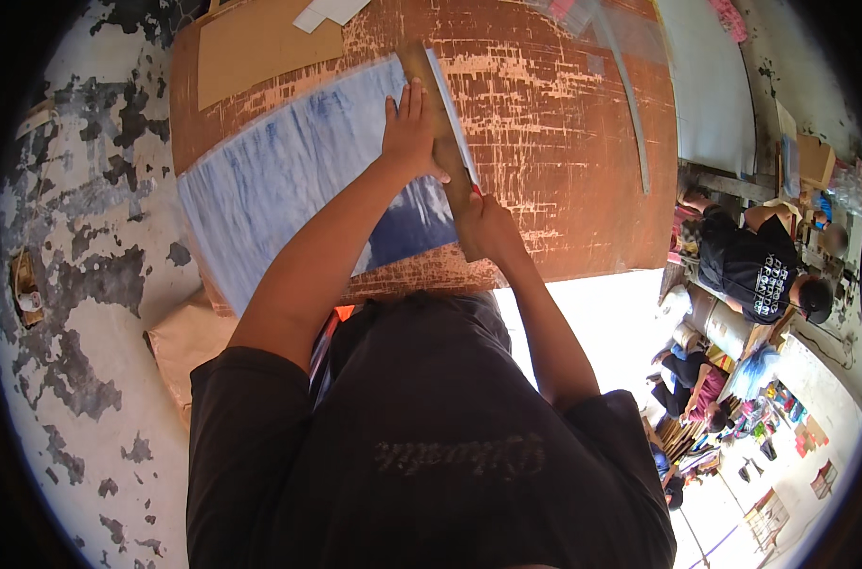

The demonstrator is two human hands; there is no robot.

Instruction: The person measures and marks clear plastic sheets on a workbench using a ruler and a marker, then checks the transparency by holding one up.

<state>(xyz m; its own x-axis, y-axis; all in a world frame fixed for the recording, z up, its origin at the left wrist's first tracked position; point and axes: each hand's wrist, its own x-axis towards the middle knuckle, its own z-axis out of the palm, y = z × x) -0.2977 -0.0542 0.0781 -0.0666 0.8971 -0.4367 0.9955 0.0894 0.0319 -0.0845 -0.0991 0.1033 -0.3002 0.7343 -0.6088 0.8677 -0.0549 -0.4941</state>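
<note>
A large blue-and-white printed sheet (298,142) lies on the scored brown tabletop (554,142). Across its right part runs a long brown straightedge (447,142), with a narrow pale strip of the sheet (453,119) showing beyond it. My left hand (412,137) is open, fingers spread, pressing on the sheet and against the straightedge. At the near end of the straightedge, my right hand (493,229) is closed around a cutter (476,191); only a bit of red shows and its blade is hidden.
A tan cardboard sheet (260,57) and white paper pieces (331,11) lie at the far left. Toward the right rests a long metal ruler (630,109). A brown paper package (192,346) stands below the table's left side. Several people, one in black (749,261), are off to the right.
</note>
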